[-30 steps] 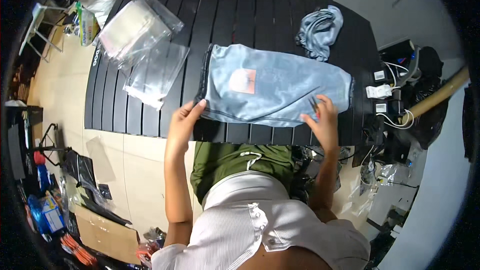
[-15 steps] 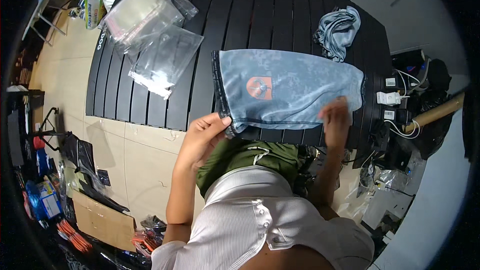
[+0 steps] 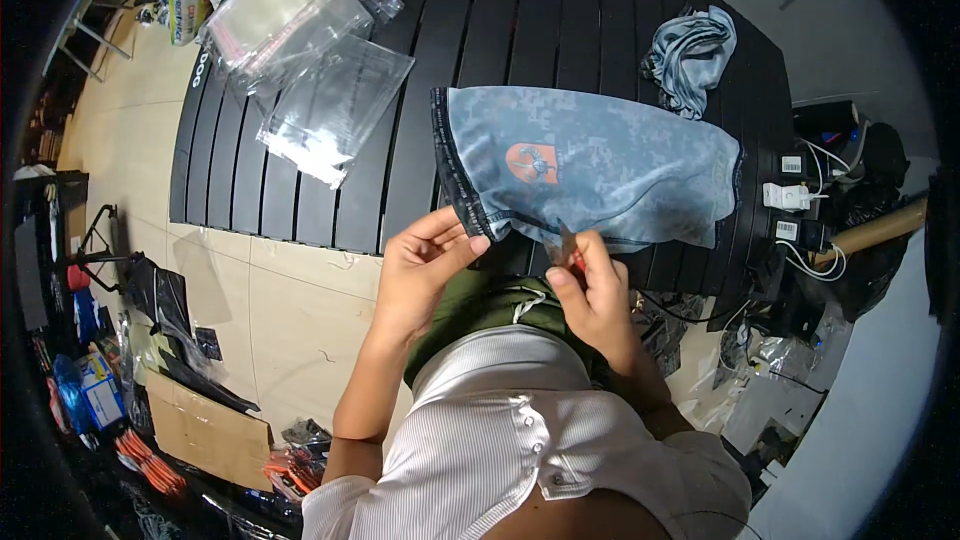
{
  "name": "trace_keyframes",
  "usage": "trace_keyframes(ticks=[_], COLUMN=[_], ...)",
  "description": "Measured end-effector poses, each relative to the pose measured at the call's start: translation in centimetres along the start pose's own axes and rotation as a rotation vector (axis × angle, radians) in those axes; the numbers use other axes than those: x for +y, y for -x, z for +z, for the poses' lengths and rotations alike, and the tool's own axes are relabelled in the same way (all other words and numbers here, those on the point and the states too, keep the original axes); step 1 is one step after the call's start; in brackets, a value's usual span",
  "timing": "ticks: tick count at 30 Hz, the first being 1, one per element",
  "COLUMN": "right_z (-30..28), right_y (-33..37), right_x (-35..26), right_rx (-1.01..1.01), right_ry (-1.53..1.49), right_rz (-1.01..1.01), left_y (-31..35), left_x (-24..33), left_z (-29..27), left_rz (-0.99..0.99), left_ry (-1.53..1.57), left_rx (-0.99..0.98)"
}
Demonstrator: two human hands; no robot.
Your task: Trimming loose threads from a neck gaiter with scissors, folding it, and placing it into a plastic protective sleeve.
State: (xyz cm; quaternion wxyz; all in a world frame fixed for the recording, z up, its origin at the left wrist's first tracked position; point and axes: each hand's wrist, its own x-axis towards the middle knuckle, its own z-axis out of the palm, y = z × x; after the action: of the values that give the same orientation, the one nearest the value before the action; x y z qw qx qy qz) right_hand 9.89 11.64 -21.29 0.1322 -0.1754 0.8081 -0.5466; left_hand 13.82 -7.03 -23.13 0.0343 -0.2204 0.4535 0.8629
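Observation:
A blue-grey camouflage fabric piece [image 3: 620,155] lies flat on the black slatted table [image 3: 350,225]. It has an orange printed patch and a black band along its left end. My left hand [image 3: 425,265] pinches the lower corner of that band between thumb and fingers, lifting it slightly at the table's near edge. In my right hand [image 3: 597,295] is a small pair of snips [image 3: 566,243] with metal blades and a bit of red at the grip. The blades point up at the fabric's near edge; whether they touch it I cannot tell.
Clear plastic bags [image 3: 335,105] lie on the table's left. A crumpled bundle of similar fabric [image 3: 692,55] sits at the far right. White plugs and cables [image 3: 790,197] crowd the right edge. A cardboard piece [image 3: 205,430] is on the floor at lower left.
My right hand has moved left from the fabric's right part and now shows the snips. My left hand still pinches the band's corner, shifted slightly right.

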Motion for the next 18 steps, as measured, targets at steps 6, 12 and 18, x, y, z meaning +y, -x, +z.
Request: trace_keyframes(ticks=[6,12,18], right_z=[0.9,1.5,1.8], right_y=[-0.6,-1.2,-1.6], right_x=[-1.1,-1.1,-1.4], right_rx=[-0.043,-0.069,-0.066], right_ry=[0.012,0.049,0.035], right_rz=[0.003,0.018,0.006], left_y=[0.2,0.2,0.2], left_x=[-0.4,-0.2,-0.8], left_z=[0.5,1.0,1.2], left_rz=[0.057,0.044,0.078], left_ry=[-0.013,-0.004,0.066], left_rx=[0.036,0.017,-0.052])
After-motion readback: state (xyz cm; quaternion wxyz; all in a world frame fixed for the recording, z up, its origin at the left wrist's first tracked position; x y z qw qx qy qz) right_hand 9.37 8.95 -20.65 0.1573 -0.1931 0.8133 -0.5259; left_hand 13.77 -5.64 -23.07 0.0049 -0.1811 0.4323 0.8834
